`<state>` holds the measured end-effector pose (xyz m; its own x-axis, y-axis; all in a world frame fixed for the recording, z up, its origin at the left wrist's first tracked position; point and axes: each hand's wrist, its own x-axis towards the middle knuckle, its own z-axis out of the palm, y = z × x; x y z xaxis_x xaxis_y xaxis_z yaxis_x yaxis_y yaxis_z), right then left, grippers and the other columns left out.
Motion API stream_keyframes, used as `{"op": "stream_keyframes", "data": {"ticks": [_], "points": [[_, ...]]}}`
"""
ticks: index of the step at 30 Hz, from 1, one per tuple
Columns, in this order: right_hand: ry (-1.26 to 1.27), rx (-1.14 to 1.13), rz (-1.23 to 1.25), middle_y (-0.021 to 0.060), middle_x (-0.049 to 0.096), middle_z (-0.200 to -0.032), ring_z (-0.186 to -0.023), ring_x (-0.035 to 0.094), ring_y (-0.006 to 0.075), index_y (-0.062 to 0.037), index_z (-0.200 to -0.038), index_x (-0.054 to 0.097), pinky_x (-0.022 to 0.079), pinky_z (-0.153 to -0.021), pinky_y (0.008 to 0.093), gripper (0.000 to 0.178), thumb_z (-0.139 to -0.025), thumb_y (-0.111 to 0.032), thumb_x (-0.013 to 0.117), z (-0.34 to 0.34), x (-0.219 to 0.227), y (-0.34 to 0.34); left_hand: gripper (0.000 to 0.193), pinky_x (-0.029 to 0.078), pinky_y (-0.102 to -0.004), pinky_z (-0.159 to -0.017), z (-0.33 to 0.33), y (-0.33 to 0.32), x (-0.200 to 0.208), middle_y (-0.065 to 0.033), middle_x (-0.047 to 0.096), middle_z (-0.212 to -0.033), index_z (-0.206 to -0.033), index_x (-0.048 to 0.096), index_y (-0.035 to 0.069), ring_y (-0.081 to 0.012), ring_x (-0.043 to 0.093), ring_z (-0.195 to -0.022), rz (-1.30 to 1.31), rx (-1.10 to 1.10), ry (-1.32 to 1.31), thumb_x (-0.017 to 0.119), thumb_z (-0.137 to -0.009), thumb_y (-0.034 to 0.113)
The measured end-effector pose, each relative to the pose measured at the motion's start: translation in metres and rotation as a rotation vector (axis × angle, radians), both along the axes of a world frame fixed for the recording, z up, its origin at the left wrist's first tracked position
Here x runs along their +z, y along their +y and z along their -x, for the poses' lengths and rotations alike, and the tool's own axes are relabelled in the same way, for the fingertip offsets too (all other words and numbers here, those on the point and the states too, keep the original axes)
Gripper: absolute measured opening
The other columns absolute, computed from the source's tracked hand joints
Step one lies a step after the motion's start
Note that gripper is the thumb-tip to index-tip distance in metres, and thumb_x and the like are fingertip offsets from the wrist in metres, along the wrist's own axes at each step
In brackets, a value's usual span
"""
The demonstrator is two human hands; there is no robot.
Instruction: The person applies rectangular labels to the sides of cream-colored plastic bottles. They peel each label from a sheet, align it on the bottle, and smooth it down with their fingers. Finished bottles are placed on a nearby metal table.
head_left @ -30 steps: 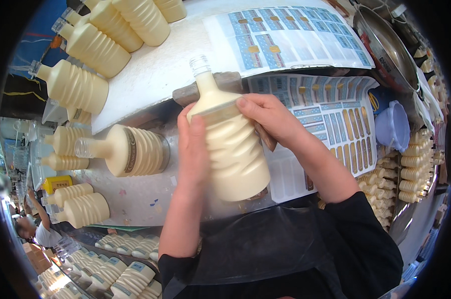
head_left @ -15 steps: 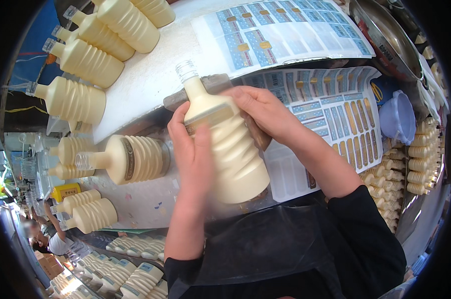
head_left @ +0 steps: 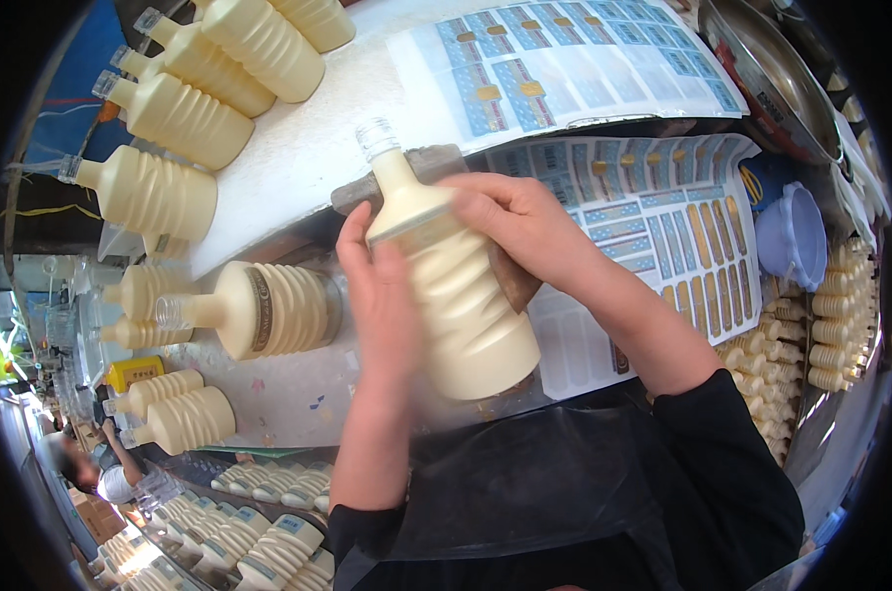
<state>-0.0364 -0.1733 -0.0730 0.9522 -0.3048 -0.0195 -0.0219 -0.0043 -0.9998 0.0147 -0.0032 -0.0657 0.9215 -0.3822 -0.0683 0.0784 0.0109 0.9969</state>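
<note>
You stand in what appears to be a small bottle-labelling workshop, evidenced by sticker sheets (head_left: 603,84) across your workbench (head_left: 288,399), massed cream bottles (head_left: 264,547) around it, and a co-worker (head_left: 121,483) nearby.

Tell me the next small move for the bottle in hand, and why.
Probably smooth the label strip lightly along its length: it lies across the upper body of the bottle, with the right hand at one end and the left hand near the other.

Both hands (head_left: 527,225) curve inward, the left thumb (head_left: 391,270) seemingly straight.
</note>
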Motion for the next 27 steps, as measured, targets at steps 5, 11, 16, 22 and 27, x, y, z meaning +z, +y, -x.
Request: {"op": "stream_keyframes", "data": {"ticks": [5, 11, 16, 22, 27], "points": [[0.107, -0.012, 0.104, 0.0151, 0.077, -0.099, -0.090, 0.073, 0.0225, -0.0008, -0.120, 0.072, 0.055, -0.085, 0.0343, 0.045, -0.101, -0.040, 0.062, 0.003, 0.020, 0.004, 0.045, 0.048, -0.0339, -0.101, -0.004, 0.001, -0.001, -0.0122, 0.061, -0.126, -0.138, 0.050, 0.000, -0.0176, 0.060, -0.113, 0.133, 0.005, 0.221, 0.039, -0.113, 0.035], [0.069, -0.003, 0.012, 0.0104, 0.075, -0.107, -0.096, 0.068, 0.0146, 0.0012, -0.123, 0.071, 0.054, -0.087, 0.0305, 0.043, -0.103, -0.035, 0.062, 0.003, 0.014, 0.005, 0.045, 0.051, -0.0373, -0.103, -0.007, 0.004, -0.010, -0.0123, 0.064, -0.129, -0.137, 0.053, 0.001, -0.0204, 0.063, -0.117, 0.128, -0.007, 0.197, 0.034, -0.115, 0.036], [0.143, 0.014, -0.066, 0.0060, 0.072, -0.113, -0.103, 0.064, 0.0104, -0.0003, -0.124, 0.072, 0.050, -0.094, 0.0268, 0.038, -0.107, -0.029, 0.055, 0.008, 0.013, -0.014, 0.048, 0.049, -0.0375, -0.106, -0.007, 0.003, 0.000, -0.0119, 0.063, -0.131, -0.140, 0.051, 0.001, -0.0206, 0.062, -0.119, 0.386, -0.034, 0.431, 0.034, -0.115, 0.039], [-0.142, -0.230, -0.066, 0.0097, 0.072, -0.107, -0.101, 0.067, 0.0170, 0.0018, -0.123, 0.061, 0.054, -0.092, 0.0334, 0.035, -0.094, -0.016, 0.067, -0.002, 0.048, -0.009, 0.048, 0.048, -0.0357, -0.106, 0.002, 0.006, 0.010, -0.0131, 0.061, -0.131, -0.145, 0.045, 0.002, -0.0186, 0.060, -0.120, 0.177, -0.100, 0.272, 0.042, -0.112, 0.037], [-0.270, -0.176, 0.604, 0.0166, 0.068, -0.110, -0.100, 0.068, 0.0295, -0.0023, -0.127, 0.055, 0.053, -0.089, 0.0391, 0.029, -0.099, -0.010, 0.058, -0.013, 0.055, 0.045, 0.045, 0.051, -0.0359, -0.103, -0.001, 0.004, 0.004, -0.0123, 0.061, -0.132, -0.143, 0.047, 0.002, -0.0183, 0.062, -0.118, 0.105, -0.064, 0.195, 0.039, -0.114, 0.035]]}}
